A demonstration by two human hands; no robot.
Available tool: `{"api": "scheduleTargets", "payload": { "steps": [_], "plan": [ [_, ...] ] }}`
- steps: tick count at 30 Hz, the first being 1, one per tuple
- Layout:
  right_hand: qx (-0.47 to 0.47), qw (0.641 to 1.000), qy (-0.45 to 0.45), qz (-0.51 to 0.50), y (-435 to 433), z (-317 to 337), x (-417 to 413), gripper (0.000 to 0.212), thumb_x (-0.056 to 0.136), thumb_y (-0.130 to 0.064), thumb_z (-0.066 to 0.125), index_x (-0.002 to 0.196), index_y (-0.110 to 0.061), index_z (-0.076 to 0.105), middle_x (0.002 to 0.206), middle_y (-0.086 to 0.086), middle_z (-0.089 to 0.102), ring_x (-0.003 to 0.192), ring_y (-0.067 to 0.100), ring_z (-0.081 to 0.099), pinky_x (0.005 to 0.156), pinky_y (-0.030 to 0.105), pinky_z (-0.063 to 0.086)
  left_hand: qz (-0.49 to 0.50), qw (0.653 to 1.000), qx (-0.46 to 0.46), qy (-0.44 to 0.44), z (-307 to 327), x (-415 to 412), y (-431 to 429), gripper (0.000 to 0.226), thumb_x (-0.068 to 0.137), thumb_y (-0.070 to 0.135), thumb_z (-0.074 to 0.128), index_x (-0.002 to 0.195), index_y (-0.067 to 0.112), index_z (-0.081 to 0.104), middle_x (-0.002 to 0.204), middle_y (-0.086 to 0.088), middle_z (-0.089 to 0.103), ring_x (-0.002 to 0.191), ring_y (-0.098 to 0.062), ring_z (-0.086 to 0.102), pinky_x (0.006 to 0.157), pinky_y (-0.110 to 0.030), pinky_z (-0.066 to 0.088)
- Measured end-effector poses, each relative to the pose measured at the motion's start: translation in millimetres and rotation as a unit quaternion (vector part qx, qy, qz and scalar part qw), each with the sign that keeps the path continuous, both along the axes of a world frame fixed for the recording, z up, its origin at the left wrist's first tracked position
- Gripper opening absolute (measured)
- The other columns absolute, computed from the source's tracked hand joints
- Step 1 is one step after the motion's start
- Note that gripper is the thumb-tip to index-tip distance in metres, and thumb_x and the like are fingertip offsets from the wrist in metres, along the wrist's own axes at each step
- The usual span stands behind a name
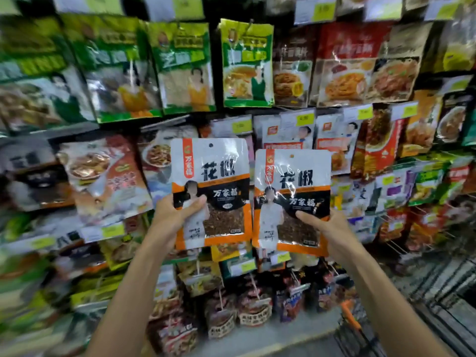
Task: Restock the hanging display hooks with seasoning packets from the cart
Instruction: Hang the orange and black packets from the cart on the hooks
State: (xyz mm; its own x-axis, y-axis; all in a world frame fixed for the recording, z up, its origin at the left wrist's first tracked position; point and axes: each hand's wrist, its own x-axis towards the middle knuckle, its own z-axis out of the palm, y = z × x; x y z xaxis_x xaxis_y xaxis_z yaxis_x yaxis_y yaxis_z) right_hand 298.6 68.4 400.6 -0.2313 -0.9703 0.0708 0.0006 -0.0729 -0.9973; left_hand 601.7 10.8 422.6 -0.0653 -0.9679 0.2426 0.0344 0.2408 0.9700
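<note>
Two packets (210,191) side by side — before display (247,63)

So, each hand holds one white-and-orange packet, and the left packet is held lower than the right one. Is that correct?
Not quite. In the head view, the left hand holds its packet higher than the packet in the right hand. The rest is right: one white-and-orange packet per hand.

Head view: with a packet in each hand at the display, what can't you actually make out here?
- Target hook: hidden behind the left packet and right packet.
- Fingers of the left hand and right hand: behind the packets; only thumbs show.
- Price tags: print too blurred to read.
- Packets at the left edge: smeared by motion blur.
- Cart: cut off by the bottom right corner; contents unseen.
</note>
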Motion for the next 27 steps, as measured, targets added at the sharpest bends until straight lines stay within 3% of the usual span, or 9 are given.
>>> {"api": "scheduleTargets", "payload": {
  "steps": [3, 5, 7, 9, 14, 17, 20, 24, 27],
  "plan": [
    [-0.007, 0.999, -0.014, 0.038, -6.2, 8.0, 79.1, 0.043, 0.07, -0.025, 0.079, 0.11, -0.012, 0.067, 0.107, 0.006, 0.073, 0.1, 0.022, 0.069, 0.088, 0.04, 0.054, 0.031, 0.999, -0.024, 0.014, 6.1, 82.9, 19.9, 0.047, 0.065, 0.033, 0.076, 0.11, 0.038, 0.064, 0.111, 0.017, 0.069, 0.105, -0.006, 0.064, 0.082, -0.027, 0.056],
    [-0.012, 0.998, -0.02, 0.063, -6.6, 8.7, 133.4, 0.049, 0.067, -0.028, 0.08, 0.112, -0.013, 0.067, 0.107, 0.006, 0.073, 0.101, 0.022, 0.068, 0.088, 0.04, 0.053, 0.056, 0.998, -0.019, 0.011, 9.7, 137.9, 33.5, 0.067, 0.07, 0.031, 0.077, 0.132, 0.028, 0.051, 0.133, 0.008, 0.056, 0.121, -0.013, 0.054, 0.099, -0.04, 0.049],
    [-0.012, 0.997, -0.022, 0.078, -6.5, 6.4, 186.3, 0.051, 0.067, -0.029, 0.08, 0.113, -0.014, 0.066, 0.109, 0.003, 0.072, 0.105, 0.023, 0.066, 0.091, 0.04, 0.051, 0.08, 0.997, -0.023, 0.002, 12.9, 192.0, 47.1, 0.044, 0.064, 0.035, 0.078, 0.104, 0.021, 0.066, 0.103, 0.008, 0.07, 0.1, -0.013, 0.066, 0.084, -0.036, 0.057],
    [-0.011, 0.995, -0.026, 0.1, -4.3, 4.2, 237.5, 0.051, 0.066, -0.031, 0.08, 0.112, -0.017, 0.066, 0.111, 0.001, 0.071, 0.107, 0.021, 0.064, 0.093, 0.041, 0.05, 0.104, 0.994, -0.034, -0.015, 15.6, 241.9, 61.3, 0.026, 0.059, 0.036, 0.078, 0.077, 0.023, 0.065, 0.073, 0.011, 0.071, 0.077, -0.009, 0.07, 0.065, -0.024, 0.059],
    [-0.007, 0.987, -0.031, 0.156, 8.1, 4.9, 344.0, 0.066, 0.058, -0.038, 0.08, 0.118, -0.016, 0.063, 0.115, 0.002, 0.07, 0.105, 0.015, 0.065, 0.085, 0.035, 0.053, 0.145, 0.988, -0.034, -0.032, 15.1, 345.2, 96.1, 0.02, 0.066, 0.032, 0.077, 0.082, 0.035, 0.066, 0.074, 0.018, 0.07, 0.074, 0.004, 0.066, 0.067, -0.015, 0.055],
    [0.012, 0.984, -0.019, 0.176, 9.2, 5.8, 389.0, 0.059, 0.057, -0.04, 0.081, 0.108, -0.015, 0.063, 0.106, 0.001, 0.068, 0.112, 0.025, 0.06, 0.097, 0.047, 0.048, 0.184, 0.981, -0.027, -0.048, 12.5, 391.5, 112.3, 0.016, 0.065, 0.036, 0.078, 0.078, 0.032, 0.068, 0.078, 0.011, 0.072, 0.077, -0.006, 0.069, 0.073, -0.025, 0.057],
    [0.012, 0.981, -0.019, 0.194, 4.3, 8.2, 421.8, 0.053, 0.066, -0.035, 0.081, 0.111, -0.013, 0.064, 0.112, 0.006, 0.069, 0.11, 0.026, 0.062, 0.099, 0.049, 0.047, 0.212, 0.976, -0.017, -0.042, 10.4, 425.2, 121.4, 0.031, 0.061, 0.041, 0.079, 0.07, 0.018, 0.061, 0.069, -0.001, 0.062, 0.074, -0.018, 0.064, 0.073, -0.036, 0.051],
    [-0.009, 0.975, -0.03, 0.219, -13.0, 13.0, 455.0, 0.034, 0.079, -0.026, 0.075, 0.111, -0.017, 0.065, 0.111, 0.001, 0.07, 0.105, 0.016, 0.065, 0.088, 0.033, 0.053, 0.243, 0.969, -0.005, -0.032, 12.3, 449.7, 122.6, 0.03, 0.061, 0.04, 0.08, 0.066, 0.018, 0.061, 0.068, 0.003, 0.065, 0.074, -0.015, 0.066, 0.066, -0.029, 0.05],
    [-0.036, 0.967, -0.054, 0.245, -31.8, 16.3, 475.6, 0.029, 0.083, -0.025, 0.073, 0.098, -0.039, 0.053, 0.09, -0.033, 0.06, 0.076, -0.019, 0.058, 0.061, 0.003, 0.046, 0.269, 0.963, -0.002, -0.011, 16.0, 459.9, 115.4, 0.016, 0.065, 0.027, 0.08, 0.068, 0.019, 0.067, 0.067, 0.005, 0.071, 0.066, -0.01, 0.069, 0.062, -0.025, 0.05]
  ]
}}
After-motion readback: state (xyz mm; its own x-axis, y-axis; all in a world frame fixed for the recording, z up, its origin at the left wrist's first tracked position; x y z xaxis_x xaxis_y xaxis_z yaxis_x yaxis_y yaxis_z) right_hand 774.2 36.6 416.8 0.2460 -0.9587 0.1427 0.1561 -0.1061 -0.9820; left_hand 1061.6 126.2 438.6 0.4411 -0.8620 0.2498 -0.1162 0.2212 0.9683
